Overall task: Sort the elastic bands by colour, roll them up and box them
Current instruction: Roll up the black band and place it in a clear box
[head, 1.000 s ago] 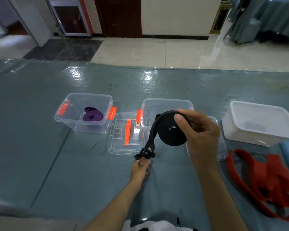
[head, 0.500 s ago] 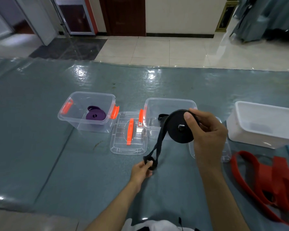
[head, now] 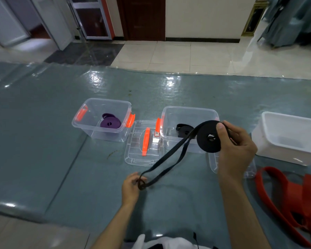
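Main risk is the black roll point(head: 209, 136) springing loose: it is held only by the thumb across its upper face and fingers behind its rim, and the unrolled tail point(head: 169, 159) runs taut down and away from that grip to the other hand, so a pull that is too hard, or a thumb slip, would likely let the outer turns unwind or telescope sideways. A slack tail would wind on crooked instead. The tail also looks twisted partway along, which could roll in as a kink. The right hand point(head: 235, 146) is raised above the table point(head: 43, 150), palm turned inward, clenched around the roll, forearm rising from the bottom edge. The left hand point(head: 131, 186) sits low near the table surface, fingers curled, pinching the looped end of the tail; exactly how many fingers pass through the loop is hard to tell. Directly behind the right grip is the clear box point(head: 187, 112) with one black band point(head: 184, 129) already inside, likely the destination. Far beyond the left grip, another clear box point(head: 90, 112) holds the purple band point(head: 109, 123). Outboard of the right grip, red bands point(head: 294, 191) lie loose, not rolled.
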{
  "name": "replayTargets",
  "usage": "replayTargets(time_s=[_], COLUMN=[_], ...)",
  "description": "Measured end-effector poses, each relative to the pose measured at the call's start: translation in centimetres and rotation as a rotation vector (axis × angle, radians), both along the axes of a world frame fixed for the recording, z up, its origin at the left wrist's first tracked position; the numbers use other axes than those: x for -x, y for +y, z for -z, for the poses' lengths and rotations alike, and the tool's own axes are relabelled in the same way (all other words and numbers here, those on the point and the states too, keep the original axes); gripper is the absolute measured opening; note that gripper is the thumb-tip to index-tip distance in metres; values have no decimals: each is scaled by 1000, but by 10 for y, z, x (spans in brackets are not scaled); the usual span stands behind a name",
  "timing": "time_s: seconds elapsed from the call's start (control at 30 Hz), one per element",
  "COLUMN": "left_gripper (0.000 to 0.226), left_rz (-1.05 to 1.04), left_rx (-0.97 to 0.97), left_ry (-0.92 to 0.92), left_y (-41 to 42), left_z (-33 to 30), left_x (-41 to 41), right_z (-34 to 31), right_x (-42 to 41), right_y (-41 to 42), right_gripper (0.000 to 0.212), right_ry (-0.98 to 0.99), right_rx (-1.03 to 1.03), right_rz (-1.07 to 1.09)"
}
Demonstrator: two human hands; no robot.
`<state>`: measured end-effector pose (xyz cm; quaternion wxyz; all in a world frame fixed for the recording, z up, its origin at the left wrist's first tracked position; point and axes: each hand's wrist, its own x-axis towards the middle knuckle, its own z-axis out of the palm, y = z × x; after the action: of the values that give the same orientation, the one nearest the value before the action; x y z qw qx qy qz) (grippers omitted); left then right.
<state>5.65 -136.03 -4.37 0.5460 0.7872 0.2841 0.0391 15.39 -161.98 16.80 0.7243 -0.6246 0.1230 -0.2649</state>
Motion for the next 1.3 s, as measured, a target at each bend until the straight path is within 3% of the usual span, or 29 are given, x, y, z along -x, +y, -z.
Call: replayTargets(time_s=[0.2,0.5,0.67,0.9,1.0,1.13,1.3], left_gripper=[13,17,27,34,34,42,30], left_rz=[-71,-272,-432,-258,-255,-290,-316], left_rx=[76,317,352,591,530,208,223], left_ry=[20,76,62,109,164,163,51], left_y=[26,44,52,52,52,51,48], left_z=[6,12,12,3,1,0,-4], left_x=[18,39,47,50,51,52,51], right_z=[-3,-6,-3,1,2,3,6], right_x=[1,10,18,29,32,37,41], right_y=[-5,-7,-11,-1,1,-1,-2], right_gripper=[13,13,13,15,15,13,12], right_ry=[-27,-64,-71,-62,-70,-70,-65], right_rx=[15,17,42,25,39,42,49], right_rz=[13,30,49,27,21,26,19])
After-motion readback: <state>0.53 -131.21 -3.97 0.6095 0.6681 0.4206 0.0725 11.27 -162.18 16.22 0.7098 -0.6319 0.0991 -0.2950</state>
